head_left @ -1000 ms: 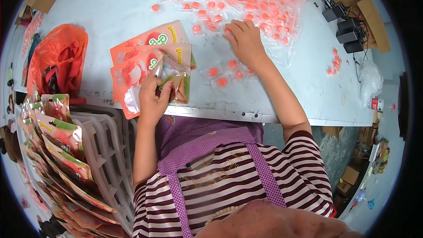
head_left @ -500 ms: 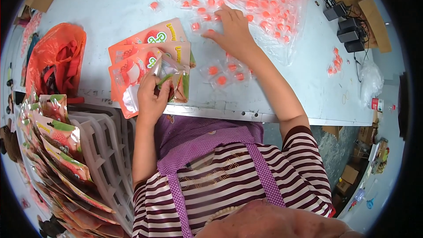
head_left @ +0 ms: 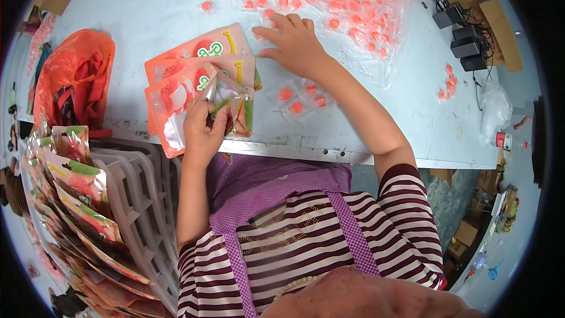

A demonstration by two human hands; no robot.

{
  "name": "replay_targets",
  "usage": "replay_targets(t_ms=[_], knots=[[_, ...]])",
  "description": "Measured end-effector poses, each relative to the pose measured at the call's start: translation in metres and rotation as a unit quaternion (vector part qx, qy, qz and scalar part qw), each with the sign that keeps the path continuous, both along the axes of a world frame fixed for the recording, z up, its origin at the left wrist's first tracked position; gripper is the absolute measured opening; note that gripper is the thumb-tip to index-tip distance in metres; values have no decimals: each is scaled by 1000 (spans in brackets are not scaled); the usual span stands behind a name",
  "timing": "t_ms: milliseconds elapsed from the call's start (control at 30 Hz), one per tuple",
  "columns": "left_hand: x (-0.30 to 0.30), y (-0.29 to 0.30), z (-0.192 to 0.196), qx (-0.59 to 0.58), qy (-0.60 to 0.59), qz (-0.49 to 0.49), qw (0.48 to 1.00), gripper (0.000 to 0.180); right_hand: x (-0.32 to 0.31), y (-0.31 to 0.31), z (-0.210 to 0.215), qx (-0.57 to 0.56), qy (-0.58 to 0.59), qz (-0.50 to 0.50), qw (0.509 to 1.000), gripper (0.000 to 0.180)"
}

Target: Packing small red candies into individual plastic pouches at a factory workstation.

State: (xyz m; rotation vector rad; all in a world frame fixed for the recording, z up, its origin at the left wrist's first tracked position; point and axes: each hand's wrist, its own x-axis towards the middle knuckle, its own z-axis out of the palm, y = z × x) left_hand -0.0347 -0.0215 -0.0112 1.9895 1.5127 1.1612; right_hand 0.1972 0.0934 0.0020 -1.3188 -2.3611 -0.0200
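Note:
My left hand [head_left: 203, 132] pinches the mouth edge of a foil pouch [head_left: 241, 115], whose silvery inside shows. That pouch lies on top of several overlapping pink candy pouches [head_left: 176, 94] at the table's front edge. Farther right, my right hand [head_left: 297, 47] reaches over the table with its fingers spread and bent downward. Small clear-wrapped red candies [head_left: 269, 13] lie at its fingertips, partly hidden beneath them. Nearer to me, a small group of the same wrapped candies [head_left: 296, 107] rests beside my right forearm.
A large clear bag of candies [head_left: 365, 17] spreads across the far table. At left are a red plastic bag [head_left: 76, 76] and a white plastic crate [head_left: 132, 182] beside many upright pouches [head_left: 88, 224]. Black power adapters [head_left: 468, 38] and loose red pieces [head_left: 448, 84] lie at right.
My right hand has moved slightly left and toward me, and candies near its fingers are now more covered. My left hand keeps its hold on the pouch.

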Motion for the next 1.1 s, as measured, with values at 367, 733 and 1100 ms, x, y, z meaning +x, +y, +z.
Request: replay_targets(t_ms=[367,733,1100], knots=[[-2,-1,0,-4,10,2,1000,20,25,-32,22,-125,-33,31,991,35],[0,0,2,-6,-5,-5,1000,18,85,-5,10,33,-128,-163,978,29],[1,0,2,6,-5,-6,1000,19,65,27,8,-27,140,-88,986,25]])
